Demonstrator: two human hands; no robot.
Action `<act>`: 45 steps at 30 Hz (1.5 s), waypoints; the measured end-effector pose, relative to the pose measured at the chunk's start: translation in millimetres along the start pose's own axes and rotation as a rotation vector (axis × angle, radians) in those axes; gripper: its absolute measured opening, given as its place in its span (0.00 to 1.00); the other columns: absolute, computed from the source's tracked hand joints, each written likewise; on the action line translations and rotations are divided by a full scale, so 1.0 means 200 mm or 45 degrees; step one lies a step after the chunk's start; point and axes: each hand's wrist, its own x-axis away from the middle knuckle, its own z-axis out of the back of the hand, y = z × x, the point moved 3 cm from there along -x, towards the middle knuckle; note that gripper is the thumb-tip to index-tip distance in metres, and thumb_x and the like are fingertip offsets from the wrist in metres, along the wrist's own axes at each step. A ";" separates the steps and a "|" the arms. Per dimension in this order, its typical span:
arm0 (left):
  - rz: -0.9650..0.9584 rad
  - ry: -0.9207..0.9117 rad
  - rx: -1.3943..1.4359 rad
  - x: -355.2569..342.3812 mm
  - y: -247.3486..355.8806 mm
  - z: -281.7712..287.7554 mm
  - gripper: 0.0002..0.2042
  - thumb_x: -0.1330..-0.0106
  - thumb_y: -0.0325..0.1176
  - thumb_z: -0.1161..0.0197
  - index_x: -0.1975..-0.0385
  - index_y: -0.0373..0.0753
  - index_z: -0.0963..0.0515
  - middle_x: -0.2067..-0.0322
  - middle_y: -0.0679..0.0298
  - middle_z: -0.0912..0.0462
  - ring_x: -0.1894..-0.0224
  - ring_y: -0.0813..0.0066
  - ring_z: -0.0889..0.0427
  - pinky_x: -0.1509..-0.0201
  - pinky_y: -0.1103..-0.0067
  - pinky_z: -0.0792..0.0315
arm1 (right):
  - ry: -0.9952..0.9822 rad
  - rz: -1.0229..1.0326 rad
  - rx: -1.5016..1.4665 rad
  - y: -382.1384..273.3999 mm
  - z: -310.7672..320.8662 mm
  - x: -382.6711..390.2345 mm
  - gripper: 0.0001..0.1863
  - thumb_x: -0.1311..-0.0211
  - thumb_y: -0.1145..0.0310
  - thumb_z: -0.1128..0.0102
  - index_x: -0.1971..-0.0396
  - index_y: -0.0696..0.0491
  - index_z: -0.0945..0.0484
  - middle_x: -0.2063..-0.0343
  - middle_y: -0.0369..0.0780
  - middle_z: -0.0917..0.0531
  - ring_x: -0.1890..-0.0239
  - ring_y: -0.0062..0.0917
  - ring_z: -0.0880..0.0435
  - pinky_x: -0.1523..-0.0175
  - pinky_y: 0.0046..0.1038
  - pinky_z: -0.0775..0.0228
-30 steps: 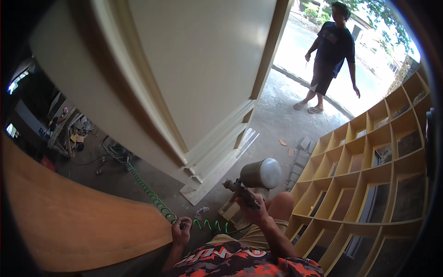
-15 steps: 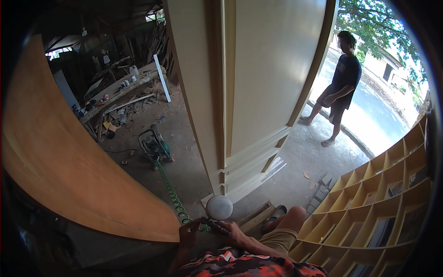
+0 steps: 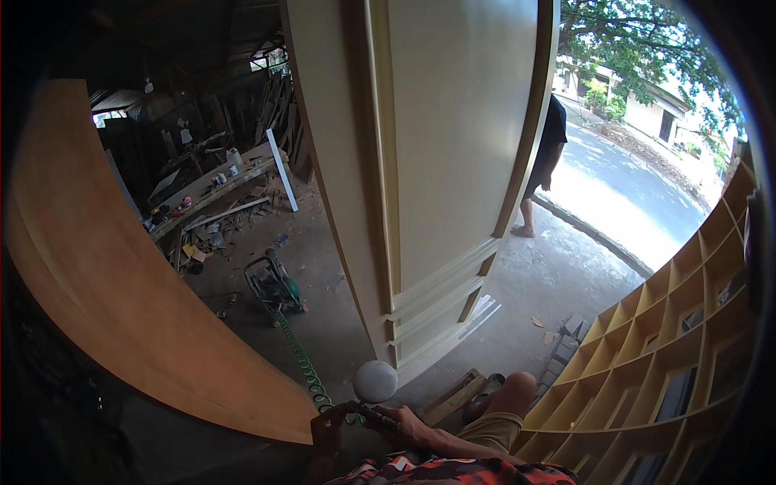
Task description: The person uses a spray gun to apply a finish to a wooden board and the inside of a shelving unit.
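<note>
A spray gun [image 3: 375, 381] with a round, pale grey cup is held low in front of me, close to my body. My right hand [image 3: 406, 428] is closed around its dark body. My left hand [image 3: 328, 426] is closed at the gun's left side, its fingers against the dark part near the hose end; exactly what they pinch is hard to make out. A green coiled hose [image 3: 301, 362] runs from beside my left hand up to a green air compressor [image 3: 276, 284] on the floor. Just beyond the cup stands a tall, cream-coloured cabinet [image 3: 461, 145].
A curved orange-brown wooden panel [image 3: 153, 299] rises at left. Yellowish cubby shelving [image 3: 647, 356] stands at right. Wood pieces [image 3: 454, 398] lie near my leg. A cluttered workbench [image 3: 214, 194] is far left. Behind the cabinet's right edge, a person [image 3: 548, 153] is partly hidden.
The person outside has walked left and is now partly behind the cabinet. My view has shifted slightly. Both hands keep hold at the spray gun, little changed.
</note>
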 end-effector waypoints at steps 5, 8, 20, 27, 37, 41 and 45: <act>0.028 -0.061 -0.036 -0.05 0.00 -0.05 0.11 0.22 0.30 0.35 0.49 0.34 0.09 0.57 0.62 0.07 0.50 0.75 0.12 0.41 0.74 0.23 | 0.061 0.028 0.017 0.00 0.02 0.06 0.19 0.23 0.65 0.36 0.37 0.55 0.20 0.58 0.50 0.08 0.55 0.42 0.05 0.53 0.38 0.17; 0.025 -0.090 -0.039 -0.03 -0.01 -0.05 0.11 0.22 0.31 0.34 0.49 0.34 0.09 0.57 0.62 0.07 0.51 0.75 0.12 0.42 0.74 0.22 | 0.121 0.108 -0.002 0.03 0.01 0.08 0.19 0.24 0.67 0.35 0.38 0.56 0.19 0.59 0.50 0.08 0.56 0.41 0.06 0.53 0.38 0.17; 0.113 -0.126 0.047 0.07 -0.07 -0.07 0.12 0.24 0.36 0.30 0.51 0.34 0.09 0.59 0.63 0.07 0.55 0.77 0.12 0.49 0.73 0.21 | 0.166 -0.188 -0.038 0.01 -0.02 0.20 0.17 0.29 0.74 0.32 0.43 0.58 0.17 0.66 0.45 0.10 0.63 0.18 0.14 0.59 0.31 0.21; 0.020 -0.050 0.118 0.16 -0.03 -0.01 0.09 0.25 0.36 0.28 0.52 0.40 0.08 0.58 0.66 0.07 0.51 0.76 0.12 0.46 0.73 0.22 | 0.092 -0.241 0.064 0.12 -0.10 0.22 0.14 0.31 0.76 0.33 0.46 0.57 0.16 0.70 0.43 0.12 0.68 0.16 0.17 0.66 0.30 0.24; 0.103 0.131 0.253 0.27 -0.28 0.09 0.09 0.28 0.39 0.24 0.54 0.45 0.07 0.58 0.69 0.08 0.56 0.81 0.17 0.49 0.75 0.25 | -0.073 -0.171 0.076 0.10 -0.21 0.16 0.12 0.37 0.76 0.31 0.53 0.56 0.12 0.60 0.45 0.12 0.60 0.31 0.10 0.56 0.32 0.20; 0.158 0.084 0.307 0.30 -0.40 0.10 0.11 0.29 0.41 0.24 0.53 0.46 0.07 0.57 0.69 0.08 0.56 0.81 0.17 0.50 0.75 0.26 | -0.261 -0.178 0.248 0.17 -0.20 0.13 0.11 0.35 0.76 0.32 0.54 0.56 0.11 0.58 0.44 0.11 0.59 0.30 0.10 0.55 0.32 0.19; 0.234 0.135 0.256 0.30 -0.41 0.13 0.12 0.29 0.42 0.23 0.52 0.46 0.08 0.57 0.70 0.08 0.57 0.81 0.17 0.53 0.76 0.27 | -0.209 -0.089 0.105 0.18 -0.25 0.06 0.09 0.29 0.72 0.34 0.53 0.55 0.14 0.73 0.34 0.17 0.72 0.16 0.21 0.66 0.26 0.29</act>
